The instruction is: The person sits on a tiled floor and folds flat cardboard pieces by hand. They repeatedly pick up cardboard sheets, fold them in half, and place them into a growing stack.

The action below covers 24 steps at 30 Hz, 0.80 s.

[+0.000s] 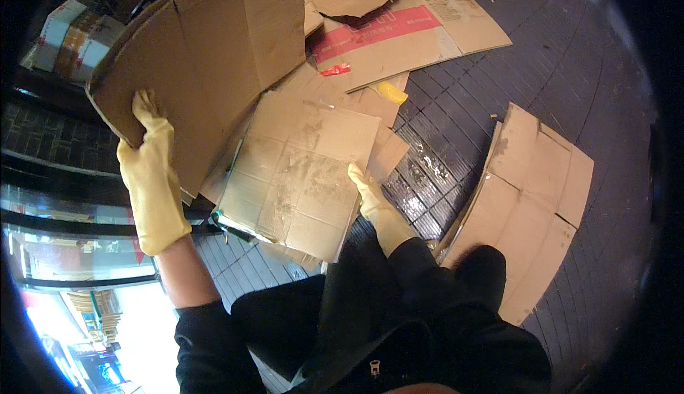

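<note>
Both my hands wear pale yellow rubber gloves. My left hand (151,137) is closed on the near left edge of a large folded brown cardboard sheet (221,45), which stands tilted up at the far left. Lower and to the right, my right hand (369,198) grips the right edge of a flattened cardboard box (296,169); the fingers under that edge are hidden. This box has dark smudges on its face and a strip of clear tape along its near edge. It lies in front of my knees, over other cardboard pieces.
Flattened cardboard with a red printed band (399,30) lies at the far side, near a yellow scrap (392,92). Another folded cardboard stack (534,180) rests at the right on dark floor tiles (556,66). A taped white carton (68,41) and glass front (78,251) are at the left.
</note>
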### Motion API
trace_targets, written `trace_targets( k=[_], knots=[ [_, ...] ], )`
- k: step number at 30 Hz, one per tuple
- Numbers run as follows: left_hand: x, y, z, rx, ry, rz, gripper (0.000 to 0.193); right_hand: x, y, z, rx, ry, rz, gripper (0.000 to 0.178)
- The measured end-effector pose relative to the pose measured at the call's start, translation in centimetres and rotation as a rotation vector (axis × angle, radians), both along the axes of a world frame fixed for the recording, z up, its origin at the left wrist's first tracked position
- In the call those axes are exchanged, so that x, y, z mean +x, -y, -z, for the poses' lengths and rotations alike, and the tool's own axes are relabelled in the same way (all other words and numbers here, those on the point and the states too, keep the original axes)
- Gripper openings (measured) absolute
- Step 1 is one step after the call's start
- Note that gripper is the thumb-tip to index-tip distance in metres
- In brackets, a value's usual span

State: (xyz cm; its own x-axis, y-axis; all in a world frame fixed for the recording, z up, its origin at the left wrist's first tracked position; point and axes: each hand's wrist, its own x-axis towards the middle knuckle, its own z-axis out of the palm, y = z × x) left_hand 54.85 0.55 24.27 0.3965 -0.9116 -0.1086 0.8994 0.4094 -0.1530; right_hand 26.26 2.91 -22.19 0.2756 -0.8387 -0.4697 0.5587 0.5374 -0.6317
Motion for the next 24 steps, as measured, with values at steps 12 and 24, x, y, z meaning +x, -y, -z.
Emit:
trace_targets(
  k=[12,24],
  knots=[
    [-8.0,-6.4,-10.1,-0.008,0.636,-0.146,0.062,-3.9,-4.0,-2.8,-0.164,0.134,0.063,0.049],
    [-3.5,-8.5,-18.5,-0.153,0.577,-0.081,0.059,-10.6,-6.4,-9.0,0.049,0.283,0.128,0.052]
  ],
)
